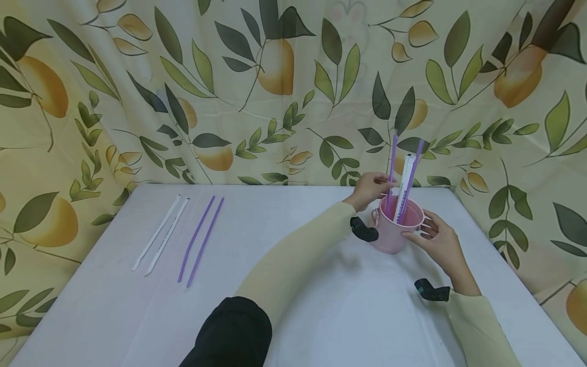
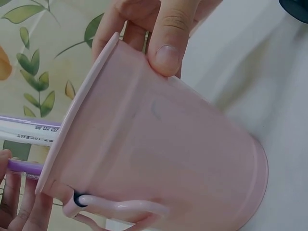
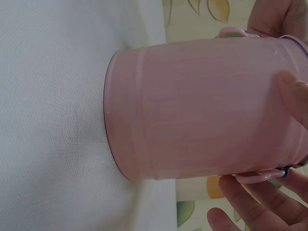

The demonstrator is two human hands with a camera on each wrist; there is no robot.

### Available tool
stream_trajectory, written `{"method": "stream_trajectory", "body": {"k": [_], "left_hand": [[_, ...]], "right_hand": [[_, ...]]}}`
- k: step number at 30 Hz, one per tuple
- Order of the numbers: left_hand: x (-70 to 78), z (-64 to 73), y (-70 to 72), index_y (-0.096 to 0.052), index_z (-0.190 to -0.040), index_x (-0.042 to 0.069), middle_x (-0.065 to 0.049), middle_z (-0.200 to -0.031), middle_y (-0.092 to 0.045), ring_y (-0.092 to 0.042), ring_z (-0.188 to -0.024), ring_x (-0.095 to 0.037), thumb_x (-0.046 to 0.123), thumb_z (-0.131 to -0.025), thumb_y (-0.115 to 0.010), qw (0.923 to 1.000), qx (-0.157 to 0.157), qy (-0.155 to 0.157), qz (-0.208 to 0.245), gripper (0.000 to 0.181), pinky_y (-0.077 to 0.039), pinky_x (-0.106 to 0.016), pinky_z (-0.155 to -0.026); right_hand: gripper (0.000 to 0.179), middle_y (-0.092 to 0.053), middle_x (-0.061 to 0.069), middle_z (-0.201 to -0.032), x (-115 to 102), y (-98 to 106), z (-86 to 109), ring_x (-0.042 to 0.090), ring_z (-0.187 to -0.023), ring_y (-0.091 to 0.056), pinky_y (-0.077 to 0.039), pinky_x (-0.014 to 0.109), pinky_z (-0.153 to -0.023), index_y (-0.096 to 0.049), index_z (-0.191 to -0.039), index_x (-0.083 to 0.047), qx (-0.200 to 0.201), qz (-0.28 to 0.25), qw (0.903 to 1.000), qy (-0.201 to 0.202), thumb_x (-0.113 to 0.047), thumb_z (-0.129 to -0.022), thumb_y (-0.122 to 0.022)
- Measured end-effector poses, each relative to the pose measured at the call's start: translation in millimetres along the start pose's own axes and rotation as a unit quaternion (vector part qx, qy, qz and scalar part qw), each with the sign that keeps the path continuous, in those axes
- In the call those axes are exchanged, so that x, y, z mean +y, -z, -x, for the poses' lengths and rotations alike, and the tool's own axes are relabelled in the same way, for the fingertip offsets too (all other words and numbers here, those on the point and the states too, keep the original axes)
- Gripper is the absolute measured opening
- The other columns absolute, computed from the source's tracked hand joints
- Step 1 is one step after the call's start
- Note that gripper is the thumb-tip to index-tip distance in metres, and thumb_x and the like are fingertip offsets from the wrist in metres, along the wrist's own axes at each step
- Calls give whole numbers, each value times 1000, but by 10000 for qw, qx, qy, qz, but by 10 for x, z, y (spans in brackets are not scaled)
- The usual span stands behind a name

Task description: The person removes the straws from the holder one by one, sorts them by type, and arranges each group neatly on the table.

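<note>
A pink bucket (image 1: 390, 239) with small side handles stands at the right of the table. My right hand (image 1: 442, 247) grips it, thumb on the near wall and fingers round the handle side. At the rim, my left hand (image 1: 370, 190) pinches a purple straw (image 1: 393, 158) whose lower end is inside the bucket. Beside that straw, another purple straw (image 1: 416, 160) and white wrapped straws (image 1: 403, 183) lean in the bucket. In the left wrist view, fingertips hold the purple straw (image 2: 25, 167) close to the rim. The straws' lower ends are hidden by the bucket wall.
Two white wrapped straws (image 1: 158, 234) and two purple straws (image 1: 200, 242) lie on the left of the white-covered table (image 1: 321, 316). A fruit-patterned curtain (image 1: 284, 132) hangs behind the table's far edge. Black wrist mounts (image 1: 432, 290) stick out from both wrists.
</note>
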State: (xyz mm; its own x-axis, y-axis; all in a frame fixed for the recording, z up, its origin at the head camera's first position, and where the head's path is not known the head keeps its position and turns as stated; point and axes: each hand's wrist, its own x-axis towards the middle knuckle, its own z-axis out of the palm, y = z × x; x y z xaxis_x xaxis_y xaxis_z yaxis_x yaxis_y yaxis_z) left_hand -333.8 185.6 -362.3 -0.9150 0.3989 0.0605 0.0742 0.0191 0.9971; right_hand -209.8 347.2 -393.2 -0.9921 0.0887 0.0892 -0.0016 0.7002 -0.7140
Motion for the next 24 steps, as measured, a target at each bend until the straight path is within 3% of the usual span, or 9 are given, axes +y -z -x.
{"method": "stream_trajectory", "body": {"k": [8,16,22,24], "left_hand": [[35,22,75,-65,-110,-2,-22,-108,-65,-67,-95,-30,7,-92,-57,10000,-22,-37,49,21,-58,-23,-69],[64,9,136,-64,-111,-4,-20,-101,-64,-67,-92,-28,4,-92,-56,9997,20,-124,217,21,-59,-25,-70],[119,23,153,-65,-111,-1,-15,-97,-66,-66,-79,-15,6,-93,-56,9997,86,-153,149,21,-58,-25,-72],[147,31,159,-65,-111,-1,-15,-97,-65,-67,-82,-19,6,-93,-56,9996,125,-187,186,21,-58,-28,-75]], "right_hand": [[84,-43,34,-136,2,-9,-3,49,-118,-49,-46,40,-88,-23,-146,3,23,7,10000,-27,-37,-86,-66],[85,-41,34,-137,-4,-10,-7,50,-119,-48,-45,43,-89,-21,-147,2,-27,-2,9999,-121,-39,-86,-66],[86,-41,34,-138,-4,-12,-7,50,-120,-47,-45,43,-89,-21,-147,2,-29,1,9999,-120,-39,-86,-66],[85,-41,34,-137,-1,-13,-8,50,-119,-47,-45,43,-88,-21,-147,2,-21,8,9999,-107,-38,-86,-66]]}}
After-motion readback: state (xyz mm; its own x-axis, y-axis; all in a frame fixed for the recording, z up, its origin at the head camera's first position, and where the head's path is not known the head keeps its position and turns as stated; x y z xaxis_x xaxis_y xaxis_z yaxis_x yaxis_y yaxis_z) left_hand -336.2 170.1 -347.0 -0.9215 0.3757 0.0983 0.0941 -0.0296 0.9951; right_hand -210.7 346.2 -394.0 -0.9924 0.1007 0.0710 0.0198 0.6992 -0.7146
